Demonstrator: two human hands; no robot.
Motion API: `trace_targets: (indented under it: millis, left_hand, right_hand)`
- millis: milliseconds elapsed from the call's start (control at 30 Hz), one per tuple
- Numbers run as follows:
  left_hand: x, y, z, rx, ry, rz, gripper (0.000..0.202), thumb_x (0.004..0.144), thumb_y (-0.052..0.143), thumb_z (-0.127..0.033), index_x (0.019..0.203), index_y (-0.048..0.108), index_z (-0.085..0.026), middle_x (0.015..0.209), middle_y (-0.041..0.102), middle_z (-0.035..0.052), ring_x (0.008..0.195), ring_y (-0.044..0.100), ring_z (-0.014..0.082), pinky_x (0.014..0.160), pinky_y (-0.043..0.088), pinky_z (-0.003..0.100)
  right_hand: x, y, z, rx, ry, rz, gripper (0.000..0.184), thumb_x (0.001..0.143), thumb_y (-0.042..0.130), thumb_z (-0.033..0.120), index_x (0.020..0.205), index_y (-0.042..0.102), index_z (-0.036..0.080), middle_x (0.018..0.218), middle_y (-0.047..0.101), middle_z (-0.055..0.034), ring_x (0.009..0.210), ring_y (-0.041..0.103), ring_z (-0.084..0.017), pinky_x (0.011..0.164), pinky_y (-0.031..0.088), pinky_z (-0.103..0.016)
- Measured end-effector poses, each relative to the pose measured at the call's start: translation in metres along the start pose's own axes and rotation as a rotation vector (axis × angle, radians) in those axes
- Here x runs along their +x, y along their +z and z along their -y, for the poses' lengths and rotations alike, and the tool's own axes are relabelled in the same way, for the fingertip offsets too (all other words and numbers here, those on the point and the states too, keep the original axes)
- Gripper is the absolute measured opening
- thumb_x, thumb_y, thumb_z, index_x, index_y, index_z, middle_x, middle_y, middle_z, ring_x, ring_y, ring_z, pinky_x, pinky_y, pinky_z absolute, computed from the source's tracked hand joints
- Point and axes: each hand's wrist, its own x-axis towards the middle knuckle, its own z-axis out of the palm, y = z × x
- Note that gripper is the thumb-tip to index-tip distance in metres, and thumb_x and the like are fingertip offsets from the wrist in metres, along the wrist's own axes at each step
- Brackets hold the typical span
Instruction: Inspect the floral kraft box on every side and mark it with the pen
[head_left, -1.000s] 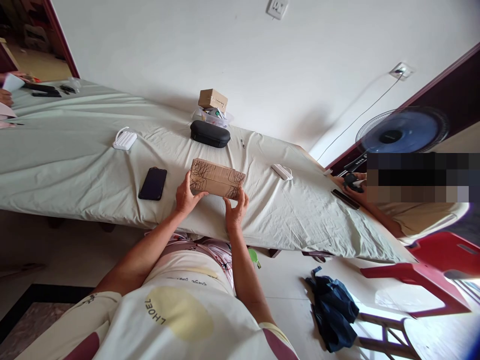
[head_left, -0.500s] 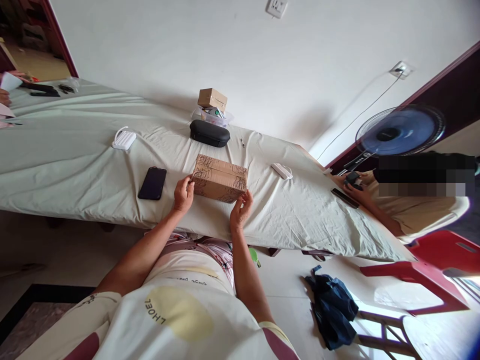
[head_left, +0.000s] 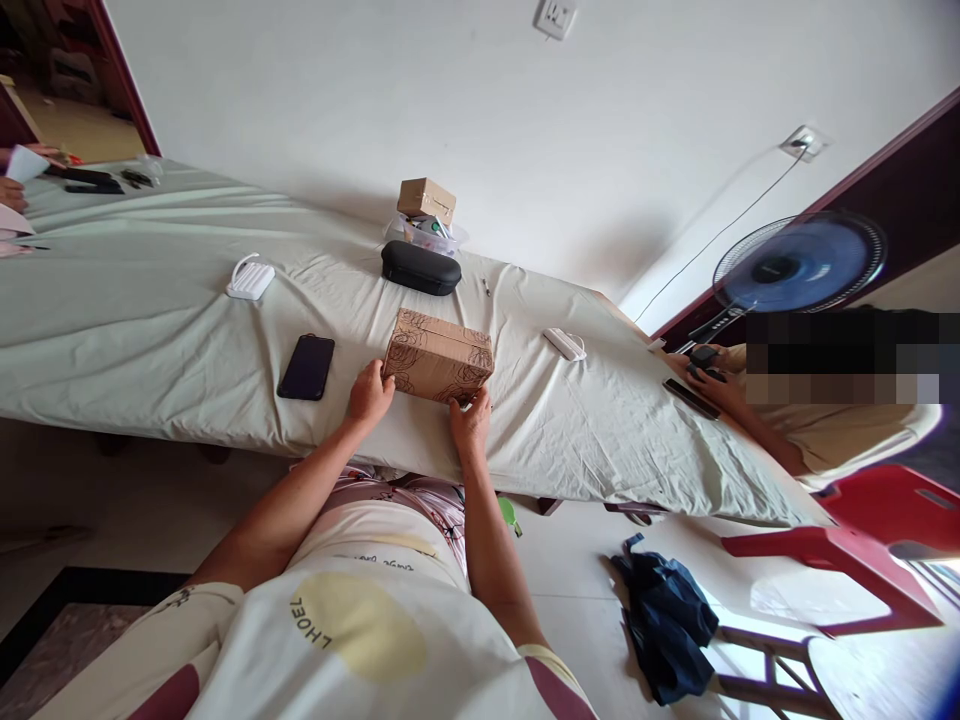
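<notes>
A brown cardboard box [head_left: 439,352] with dark scribbled line patterns is between my hands, over the cloth-covered table [head_left: 420,430]. My left hand [head_left: 371,393] grips its near left corner, fingers curled. My right hand [head_left: 472,420] holds the near edge toward the right corner, some fingertips under it and hidden. The box looks slightly tilted; whether its far edge rests on the cloth I cannot tell. Left of it lies a dark smartphone [head_left: 306,367]. Behind it sits a black zip case [head_left: 421,268].
White power banks with cable loops lie left [head_left: 251,277] and right [head_left: 564,344]. A clear plastic tray [head_left: 454,238] with a small carton [head_left: 426,199] stands by the wall. At right, a seated person holds a dark object [head_left: 705,362] near a fan [head_left: 799,265]. Another person's hands show far left.
My right hand has slid left along the near edge of the box. The box has tilted, showing more of its patterned near face. My left hand has shifted slightly right.
</notes>
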Motion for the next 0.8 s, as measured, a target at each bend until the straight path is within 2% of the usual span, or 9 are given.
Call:
trace_targets:
  millis: [233,333,467,600,700,800]
  left_hand:
    - [-0.003,-0.002,-0.004,0.075,-0.001,0.05,0.03,0.091,0.072,-0.036,0.111,0.059,-0.018,0.111,0.074,0.0174,0.111,0.072,0.0339,0.092,0.057,0.04]
    - [-0.004,-0.004,-0.007,0.08,-0.011,0.072,0.027,0.092,0.072,-0.034,0.109,0.058,-0.018,0.111,0.074,0.0172,0.111,0.071,0.0344,0.092,0.056,0.04]
    - [-0.004,-0.008,-0.009,0.071,-0.023,0.091,0.02,0.093,0.071,-0.026,0.106,0.058,-0.018,0.112,0.073,0.0172,0.113,0.071,0.0345,0.093,0.056,0.04]
    - [-0.004,-0.01,-0.01,0.059,-0.03,0.116,0.017,0.096,0.066,-0.021,0.11,0.058,-0.017,0.114,0.073,0.0177,0.113,0.071,0.0341,0.093,0.056,0.041]
    - [-0.004,-0.011,-0.012,0.056,-0.049,0.141,0.018,0.097,0.064,-0.022,0.114,0.059,-0.017,0.117,0.073,0.0176,0.115,0.071,0.0334,0.093,0.056,0.04]
    - [-0.004,-0.014,-0.014,0.052,-0.083,0.152,0.019,0.096,0.064,-0.022,0.114,0.059,-0.017,0.118,0.073,0.0173,0.115,0.071,0.0331,0.094,0.054,0.04]
  right_hand:
    - [-0.004,0.0,0.004,-0.002,0.01,-0.005,0.072,0.079,0.068,0.026,0.146,0.044,0.02,0.125,0.064,-0.0145,0.108,0.062,-0.026,0.101,0.054,-0.049]
    - [-0.004,-0.002,0.006,0.017,0.002,-0.048,0.071,0.084,0.066,0.03,0.15,0.042,0.021,0.126,0.064,-0.0145,0.109,0.063,-0.025,0.101,0.054,-0.047]
    - [-0.003,-0.009,0.01,0.031,-0.049,-0.179,0.069,0.093,0.062,0.039,0.155,0.038,0.02,0.134,0.061,-0.0173,0.114,0.063,-0.025,0.103,0.054,-0.049]
    - [-0.001,-0.02,0.022,-0.06,-0.172,-0.352,0.058,0.1,0.056,0.049,0.149,0.048,0.017,0.14,0.059,-0.0217,0.132,0.056,-0.032,0.112,0.047,-0.059]
    - [0.003,-0.023,0.043,-0.155,-0.289,-0.319,0.055,0.102,0.055,0.053,0.145,0.056,0.019,0.141,0.059,-0.0211,0.139,0.052,-0.035,0.117,0.04,-0.064]
    - [0.01,-0.018,0.075,-0.242,-0.378,-0.18,0.053,0.101,0.057,0.052,0.145,0.06,0.023,0.15,0.055,-0.0186,0.148,0.043,-0.037,0.123,0.03,-0.065]
